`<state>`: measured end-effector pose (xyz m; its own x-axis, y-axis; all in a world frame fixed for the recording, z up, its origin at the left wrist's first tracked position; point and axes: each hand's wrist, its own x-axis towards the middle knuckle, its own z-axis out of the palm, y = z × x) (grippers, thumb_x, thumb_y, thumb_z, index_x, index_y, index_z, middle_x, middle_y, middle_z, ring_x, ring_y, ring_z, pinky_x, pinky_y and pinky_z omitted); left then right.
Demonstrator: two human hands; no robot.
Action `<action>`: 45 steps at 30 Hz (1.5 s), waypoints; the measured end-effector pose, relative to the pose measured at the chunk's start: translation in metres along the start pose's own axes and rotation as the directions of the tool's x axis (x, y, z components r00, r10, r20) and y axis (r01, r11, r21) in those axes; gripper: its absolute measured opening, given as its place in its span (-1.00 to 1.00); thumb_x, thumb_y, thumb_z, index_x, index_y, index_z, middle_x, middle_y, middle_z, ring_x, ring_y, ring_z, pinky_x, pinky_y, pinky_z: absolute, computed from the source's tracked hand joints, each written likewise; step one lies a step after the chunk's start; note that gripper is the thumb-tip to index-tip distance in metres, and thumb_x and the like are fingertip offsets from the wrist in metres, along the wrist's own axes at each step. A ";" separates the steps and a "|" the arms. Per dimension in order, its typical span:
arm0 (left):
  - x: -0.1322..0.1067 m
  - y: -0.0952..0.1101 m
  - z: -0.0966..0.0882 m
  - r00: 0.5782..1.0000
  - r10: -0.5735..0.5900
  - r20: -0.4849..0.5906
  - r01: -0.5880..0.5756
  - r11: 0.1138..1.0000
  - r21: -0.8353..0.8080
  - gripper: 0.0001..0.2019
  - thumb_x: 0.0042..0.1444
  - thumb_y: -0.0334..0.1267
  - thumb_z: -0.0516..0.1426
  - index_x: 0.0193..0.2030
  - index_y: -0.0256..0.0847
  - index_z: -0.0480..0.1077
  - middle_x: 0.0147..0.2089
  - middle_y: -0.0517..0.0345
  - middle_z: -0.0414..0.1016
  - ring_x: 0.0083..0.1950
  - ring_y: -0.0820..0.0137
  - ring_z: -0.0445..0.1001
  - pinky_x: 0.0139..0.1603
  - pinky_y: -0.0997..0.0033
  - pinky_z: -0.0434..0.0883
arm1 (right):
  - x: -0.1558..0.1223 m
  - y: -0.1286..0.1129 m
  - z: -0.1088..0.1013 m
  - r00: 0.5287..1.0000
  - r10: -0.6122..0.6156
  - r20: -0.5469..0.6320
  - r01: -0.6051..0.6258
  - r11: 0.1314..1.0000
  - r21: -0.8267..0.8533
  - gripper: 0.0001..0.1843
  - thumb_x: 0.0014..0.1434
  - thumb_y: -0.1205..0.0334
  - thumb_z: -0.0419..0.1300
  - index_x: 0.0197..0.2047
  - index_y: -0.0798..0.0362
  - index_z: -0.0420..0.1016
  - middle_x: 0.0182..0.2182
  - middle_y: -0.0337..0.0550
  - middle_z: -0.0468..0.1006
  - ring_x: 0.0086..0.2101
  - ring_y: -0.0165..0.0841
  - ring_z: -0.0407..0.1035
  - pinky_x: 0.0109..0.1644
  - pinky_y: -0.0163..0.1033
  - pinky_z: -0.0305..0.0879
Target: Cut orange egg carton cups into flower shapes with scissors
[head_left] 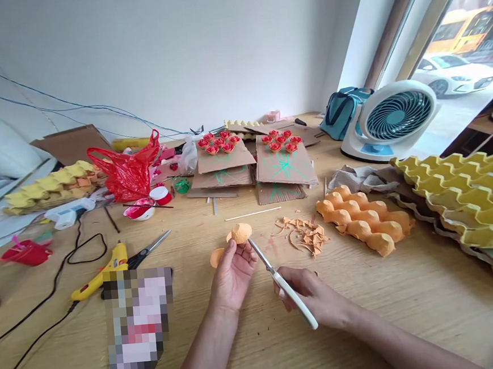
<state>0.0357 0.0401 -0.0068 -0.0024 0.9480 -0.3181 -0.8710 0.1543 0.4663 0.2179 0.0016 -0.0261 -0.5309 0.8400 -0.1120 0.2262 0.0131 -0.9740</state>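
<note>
Between the thumb and fingers of my left hand (234,271) is an orange egg-carton cup (241,232), held up over the middle of the table. My right hand (304,293) grips white-handled scissors (289,292), whose blades point up and left and reach the cup's right edge. Another orange cup piece (217,258) shows just left of my left thumb, partly hidden. Orange trimmings (308,236) lie in a pile beyond my right hand. Right of them rests an orange egg-carton section (360,218) with several bumps.
A yellow glue gun (102,272) with its cord and black scissors (149,248) lie at left. Cardboard sheets (286,173) with red flowers stand behind, near a red bag (128,174) and a paint bowl (140,210). Yellow egg trays (461,196) and a fan (395,119) occupy the right.
</note>
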 end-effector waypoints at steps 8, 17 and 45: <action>-0.008 -0.005 0.006 0.999 -0.011 0.050 0.007 0.996 0.093 -0.89 0.07 -0.32 0.33 -0.30 -0.29 0.52 -0.40 0.15 0.54 -0.43 0.47 0.49 -0.40 0.48 0.50 | 0.000 0.008 -0.003 0.999 -0.012 -0.052 0.009 0.998 -0.066 -0.83 0.24 0.18 0.20 -0.35 0.06 0.37 -0.52 -0.33 0.31 -0.50 -0.46 0.12 -0.45 -0.35 0.01; -0.011 -0.004 0.008 0.999 -0.028 0.038 0.024 0.994 0.109 -0.86 0.02 -0.30 0.35 -0.32 -0.28 0.52 -0.40 0.14 0.53 -0.39 0.45 0.50 -0.39 0.50 0.49 | 0.000 0.004 -0.002 0.997 -0.059 -0.053 0.053 0.993 -0.107 -0.82 0.22 0.21 0.21 -0.38 0.05 0.33 -0.50 -0.33 0.30 -0.47 -0.45 0.11 -0.43 -0.34 0.00; -0.016 -0.004 0.010 0.995 -0.076 0.071 0.069 0.993 0.094 -0.76 -0.11 -0.27 0.44 -0.39 -0.32 0.51 -0.48 0.16 0.45 -0.42 0.47 0.43 -0.39 0.49 0.49 | -0.006 -0.004 0.007 0.983 -0.125 -0.132 0.121 0.992 -0.037 -0.55 0.30 -0.07 0.15 -0.48 0.03 0.17 -0.58 -0.37 0.15 -0.54 -0.49 0.01 -0.49 -0.33 -0.07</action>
<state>0.0440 0.0273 0.0051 0.0982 0.9510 -0.2932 -0.8192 0.2446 0.5187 0.2142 -0.0072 -0.0226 -0.4421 0.8962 0.0373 0.1905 0.1345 -0.9724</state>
